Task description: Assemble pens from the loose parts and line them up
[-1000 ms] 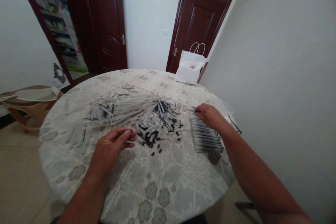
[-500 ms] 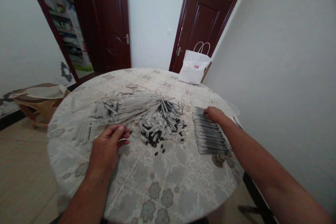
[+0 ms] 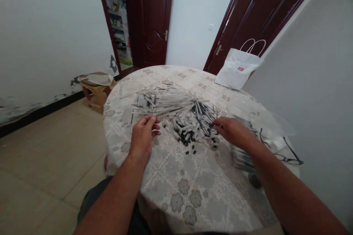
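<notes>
My left hand [image 3: 142, 134] hovers at the near left edge of the heap, thumb and fingertips pinched together; whatever lies between them is too small to make out. Beyond it spreads a pile of thin whitish tubes [image 3: 173, 104] mixed with dark thin rods. Short white pieces with black ends [image 3: 189, 125] lie heaped in the middle, a few loose black bits [image 3: 187, 152] in front. At the heap's right edge, my right hand [image 3: 231, 129] has its fingers drawn together by the black-ended pieces; what they hold is hidden. Under my right forearm lies a row of pen-like sticks [image 3: 241, 158], partly covered.
A flowered cloth covers the round table [image 3: 165, 180]. Eyeglasses [image 3: 288, 159] rest at its right side, near clear plastic. A white paper bag [image 3: 238, 69] stands at the back right edge. Left of the table is a wooden stool [image 3: 95, 93].
My right hand has moved left from the row of pen-like sticks to the heap. My left hand keeps its pinch near the heap. The view has swung left.
</notes>
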The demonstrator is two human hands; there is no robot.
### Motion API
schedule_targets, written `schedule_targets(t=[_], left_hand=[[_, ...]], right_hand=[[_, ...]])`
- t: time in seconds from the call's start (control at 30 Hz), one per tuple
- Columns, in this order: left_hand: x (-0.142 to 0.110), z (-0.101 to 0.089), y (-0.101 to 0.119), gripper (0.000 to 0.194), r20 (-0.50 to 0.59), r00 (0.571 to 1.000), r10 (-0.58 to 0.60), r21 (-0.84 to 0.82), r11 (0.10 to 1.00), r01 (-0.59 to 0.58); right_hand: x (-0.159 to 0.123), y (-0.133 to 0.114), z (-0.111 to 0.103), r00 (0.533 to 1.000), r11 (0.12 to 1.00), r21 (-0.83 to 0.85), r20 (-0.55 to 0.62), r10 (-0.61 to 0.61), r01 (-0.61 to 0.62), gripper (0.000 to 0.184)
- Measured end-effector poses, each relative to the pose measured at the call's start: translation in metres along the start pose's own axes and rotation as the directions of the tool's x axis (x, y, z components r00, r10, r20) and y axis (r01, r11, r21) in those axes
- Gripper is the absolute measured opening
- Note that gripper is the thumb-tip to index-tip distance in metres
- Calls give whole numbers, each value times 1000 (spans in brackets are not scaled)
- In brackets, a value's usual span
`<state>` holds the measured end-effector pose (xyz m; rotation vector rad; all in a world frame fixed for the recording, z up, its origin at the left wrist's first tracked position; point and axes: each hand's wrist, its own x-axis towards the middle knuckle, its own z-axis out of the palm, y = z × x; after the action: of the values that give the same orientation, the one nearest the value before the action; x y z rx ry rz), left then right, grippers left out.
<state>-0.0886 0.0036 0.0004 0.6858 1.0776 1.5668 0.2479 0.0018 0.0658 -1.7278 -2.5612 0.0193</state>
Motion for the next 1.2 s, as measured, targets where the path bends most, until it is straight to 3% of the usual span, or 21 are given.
schedule_targets(t=[0.1, 0.17, 0.23, 0.33, 0.63, 0.87, 1.07, 1.2], left_hand=[[-1, 0, -1, 38, 10, 1000, -4, -18, 1000, 4], [-1, 0, -2, 38, 19, 1000, -8, -18, 1000, 9], [-2, 0, -2, 37, 24, 1000, -12, -11, 1000, 13], [-4, 1, -2, 36, 33, 999, -18, -8, 1000, 18], [-6, 2, -1, 33, 60, 998, -18, -2, 1000, 18], [-6, 1, -2, 31, 53, 998, -33, 22, 999, 31], [-8, 2, -5, 24, 123, 986, -110, 50, 993, 105], [-9, 2, -6, 23, 196, 966, -170, 68, 985, 160]], right_hand=[[6, -75, 15, 993, 989, 90, -23, -112, 114, 23], [13, -113, 28, 994, 993, 60, -28, -102, 104, 21], [20, -137, 40, 996, 996, 2, -16, -88, 88, 21], [33, -155, 49, 999, 996, -79, 6, -46, 46, 21], [57, -168, 55, 1000, 986, -165, 10, 27, -25, 25], [54, -166, 64, 998, 984, -173, -54, 44, -53, 21], [41, -155, 53, 972, 977, -116, -177, 155, -177, 24], [35, -138, 52, 953, 983, -69, -266, 148, -172, 20]])
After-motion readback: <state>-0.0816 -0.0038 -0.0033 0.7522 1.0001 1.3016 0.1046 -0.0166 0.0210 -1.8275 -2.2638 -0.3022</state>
